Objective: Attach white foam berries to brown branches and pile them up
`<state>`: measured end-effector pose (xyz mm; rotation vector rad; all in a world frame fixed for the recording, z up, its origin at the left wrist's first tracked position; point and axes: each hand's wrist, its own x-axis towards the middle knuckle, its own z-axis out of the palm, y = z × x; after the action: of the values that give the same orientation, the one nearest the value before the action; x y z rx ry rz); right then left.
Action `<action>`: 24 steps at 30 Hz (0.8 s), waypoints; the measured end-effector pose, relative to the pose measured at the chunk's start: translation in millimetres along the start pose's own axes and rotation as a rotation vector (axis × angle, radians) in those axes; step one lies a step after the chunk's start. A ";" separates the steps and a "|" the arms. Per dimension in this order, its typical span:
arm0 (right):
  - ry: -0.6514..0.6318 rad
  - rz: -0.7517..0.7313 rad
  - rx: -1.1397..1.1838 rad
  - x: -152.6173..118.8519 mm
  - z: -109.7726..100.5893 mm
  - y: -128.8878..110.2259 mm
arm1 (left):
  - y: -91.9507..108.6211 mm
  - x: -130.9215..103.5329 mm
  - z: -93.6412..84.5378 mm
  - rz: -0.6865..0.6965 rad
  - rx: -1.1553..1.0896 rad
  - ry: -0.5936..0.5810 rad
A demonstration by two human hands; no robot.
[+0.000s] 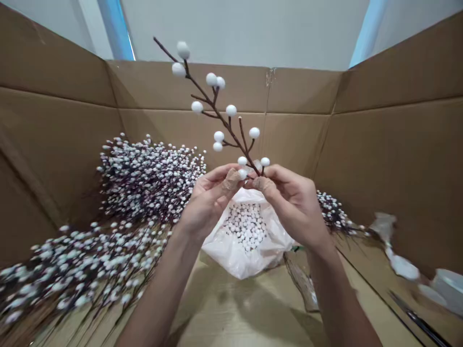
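Note:
A brown artificial berry branch [224, 120] with white round berries stands tilted in front of me, its tip toward the upper left. My right hand [294, 202] is closed around the lower stem, thumb and fingers pinched together. At the branch's lower left, my left hand [208, 200] pinches a white berry [242, 174] between thumb and fingers. Both thumbs have tan wrapping on them. Part of the lower stem is hidden behind the fingers. Below the hands, a white plastic bag [231, 260] lies wide, filled with loose white berries [248, 226].
Berry branches lie in a heap [148, 178] at back left, with another bunch [90, 265] at front left. More branches [333, 212] lie at right, near a black pen-like tool [419, 320] and a white container [448, 289]. Cardboard walls [398, 168] surround the table.

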<state>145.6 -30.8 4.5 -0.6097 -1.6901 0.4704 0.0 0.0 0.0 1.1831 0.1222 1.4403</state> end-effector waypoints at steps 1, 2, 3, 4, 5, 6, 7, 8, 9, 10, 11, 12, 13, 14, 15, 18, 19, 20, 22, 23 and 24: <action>-0.004 0.004 0.001 -0.1 -0.5 -0.4 | 0.3 -0.6 -1.3 -0.006 0.011 -0.010; -0.008 0.007 0.001 -0.2 -0.9 -0.7 | 0.5 -1.0 -2.4 -0.011 0.021 -0.016; -0.011 0.009 0.000 -0.2 -1.2 -0.9 | 0.7 -1.3 -3.4 -0.014 0.030 -0.019; -0.015 0.011 -0.001 -0.1 -1.3 -0.8 | 0.8 -1.5 -4.2 -0.016 0.037 -0.019; -0.019 0.012 0.000 0.1 -1.4 -0.6 | 0.8 -1.4 -4.7 -0.014 0.043 -0.016; -0.022 0.012 -0.004 0.4 -1.4 -0.2 | 0.7 -1.3 -5.0 -0.011 0.047 -0.010; -0.023 0.011 -0.011 0.7 -1.2 0.2 | 0.7 -1.0 -5.0 -0.007 0.052 0.000; -0.024 0.008 -0.021 0.9 -1.0 0.8 | 0.6 -0.8 -4.8 -0.004 0.056 0.012; -0.026 0.005 -0.029 1.1 -0.8 1.3 | 0.7 -0.7 -4.4 -0.003 0.062 0.026; -0.028 0.001 -0.036 1.2 -0.6 1.7 | 1.0 -0.7 -3.9 -0.007 0.068 0.041; -0.029 -0.002 -0.039 1.2 -0.4 2.0 | 1.3 -0.8 -3.4 -0.014 0.075 0.055; -0.030 -0.005 -0.041 1.2 -0.2 2.2 | 1.8 -1.0 -3.0 -0.021 0.081 0.067; -0.031 -0.005 -0.040 1.0 0.0 2.2 | 2.4 -1.3 -2.7 -0.028 0.087 0.073; -0.030 -0.005 -0.036 0.8 0.2 2.2 | 3.0 -1.6 -2.4 -0.033 0.093 0.072; -0.028 -0.004 -0.027 0.6 0.4 2.1 | 3.7 -2.0 -2.1 -0.033 0.099 0.064; -0.025 0.002 0.017 0.3 0.7 2.2 | 5.7 -2.9 -1.2 -0.015 0.123 0.023; -0.024 0.002 0.029 0.4 0.7 2.4 | 6.1 -3.2 -0.6 -0.010 0.133 0.013; -0.024 0.004 0.035 0.4 0.7 2.6 | 6.4 -3.3 0.0 -0.004 0.140 0.007; -0.021 0.000 0.034 0.6 0.5 3.1 | 6.7 -3.4 1.3 -0.001 0.152 0.004; -0.020 -0.002 0.030 0.7 0.4 3.3 | 6.6 -3.4 1.9 0.002 0.154 0.006; -0.016 -0.005 0.024 0.7 0.3 3.4 | 6.4 -3.4 2.4 0.007 0.156 0.011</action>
<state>145.7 -27.7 2.9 -0.5854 -1.6989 0.4920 -3.4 -5.8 3.5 1.3031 0.2416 1.4642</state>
